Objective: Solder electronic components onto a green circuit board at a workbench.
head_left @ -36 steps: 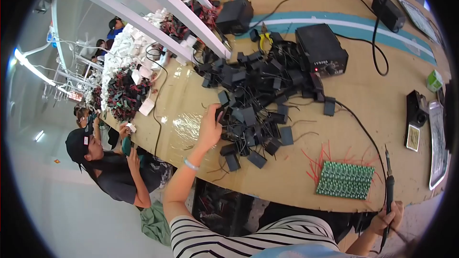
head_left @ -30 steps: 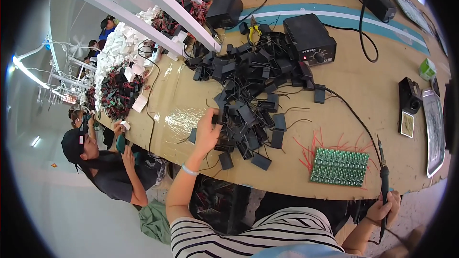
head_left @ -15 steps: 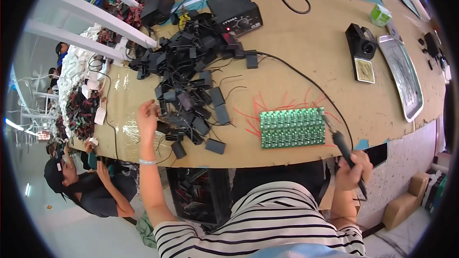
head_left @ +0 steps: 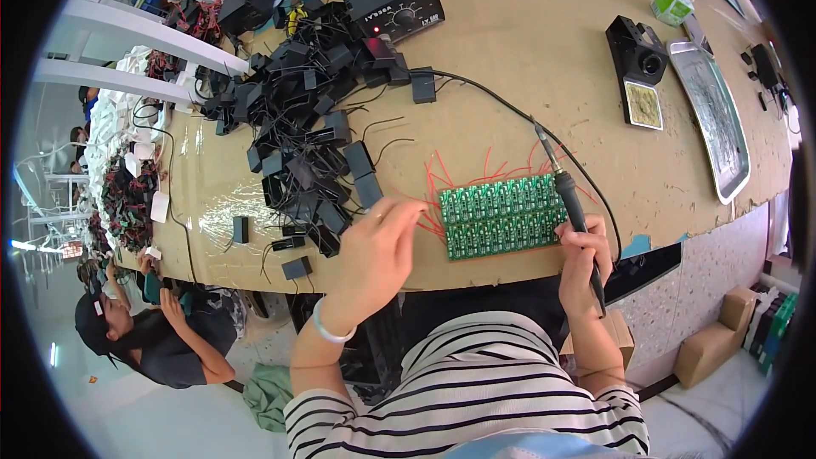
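Note:
A green circuit board panel with rows of small parts lies near the table's front edge. Thin red wires stick out from its far and left sides. At the left side of the panel, my left hand has its fingertips pinched on the end of a red wire. My right hand grips a soldering iron like a pen, next to the panel's right edge. The iron's tip points up and away, off the board.
A pile of black plastic cases with wires covers the table's left part. Behind it stands a black soldering station; its cable curves past the board. An iron stand and a metal tray sit at right. A co-worker is at left.
My left hand has moved right from the black cases to the red wires. My right hand has brought the iron left to the panel's edge, with its tip now pointing farther up.

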`<state>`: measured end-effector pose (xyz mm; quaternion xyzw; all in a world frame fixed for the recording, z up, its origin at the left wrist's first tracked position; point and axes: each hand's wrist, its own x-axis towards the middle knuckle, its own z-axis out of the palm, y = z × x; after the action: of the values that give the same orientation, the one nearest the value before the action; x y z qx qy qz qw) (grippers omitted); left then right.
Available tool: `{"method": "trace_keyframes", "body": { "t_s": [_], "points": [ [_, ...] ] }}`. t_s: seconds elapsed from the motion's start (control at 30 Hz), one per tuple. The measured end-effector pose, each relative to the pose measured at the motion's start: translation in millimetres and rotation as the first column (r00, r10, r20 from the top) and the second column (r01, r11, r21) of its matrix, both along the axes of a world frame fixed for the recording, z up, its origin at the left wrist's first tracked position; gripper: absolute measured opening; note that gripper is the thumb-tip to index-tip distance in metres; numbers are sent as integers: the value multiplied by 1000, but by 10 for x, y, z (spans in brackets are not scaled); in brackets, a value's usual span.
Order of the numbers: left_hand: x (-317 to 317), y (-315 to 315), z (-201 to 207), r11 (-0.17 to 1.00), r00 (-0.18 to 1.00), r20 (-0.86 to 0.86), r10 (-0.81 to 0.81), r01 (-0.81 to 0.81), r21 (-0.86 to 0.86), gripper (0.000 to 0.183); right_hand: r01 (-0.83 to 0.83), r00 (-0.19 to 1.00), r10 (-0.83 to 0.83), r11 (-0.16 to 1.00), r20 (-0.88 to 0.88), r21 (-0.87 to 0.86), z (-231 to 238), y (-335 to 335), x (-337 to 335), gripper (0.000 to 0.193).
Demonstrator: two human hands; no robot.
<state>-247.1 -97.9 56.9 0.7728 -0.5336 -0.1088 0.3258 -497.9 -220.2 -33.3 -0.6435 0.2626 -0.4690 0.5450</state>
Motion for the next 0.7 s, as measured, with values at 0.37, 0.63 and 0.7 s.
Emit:
{"method": "trace_keyframes", "body": {
  "t_s": [0.37,0.63,0.7],
  "points": [
    [-299,-91,-233,940,984,142,-107,54,337,7,117,991,-124,986,-56,-117,206,-73,-58,34],
    [-1042,-36,-226,883,935,86,-345,292,366,18,153,979,-182,952,-89,-266,142,249,-485,34],
    [-977,-219,-103,871,916,57,-396,355,341,17,150,947,-252,897,-202,-417,102,307,-570,49]
  ]
}}
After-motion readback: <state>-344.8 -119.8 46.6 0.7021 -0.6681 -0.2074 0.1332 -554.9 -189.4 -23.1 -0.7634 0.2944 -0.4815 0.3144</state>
